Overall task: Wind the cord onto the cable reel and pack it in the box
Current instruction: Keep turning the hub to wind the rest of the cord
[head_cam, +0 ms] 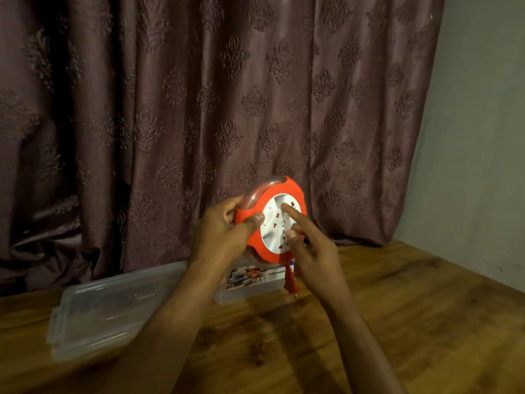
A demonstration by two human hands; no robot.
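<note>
An orange cable reel (265,204) with a white socket face is held up in the air above the table. My left hand (224,234) grips its left rim, thumb on the front. My right hand (309,248) has its index finger stretched onto the white face, the other fingers curled near the lower rim. The red plug (290,282) hangs on a short piece of cord below the reel. A clear plastic box (250,282) with a printed label stands on the table behind my hands, partly hidden by them.
A clear plastic lid (105,308) lies on the wooden table (412,322) to the left. A dark patterned curtain (227,95) hangs close behind the table. A plain wall (483,137) stands at the right.
</note>
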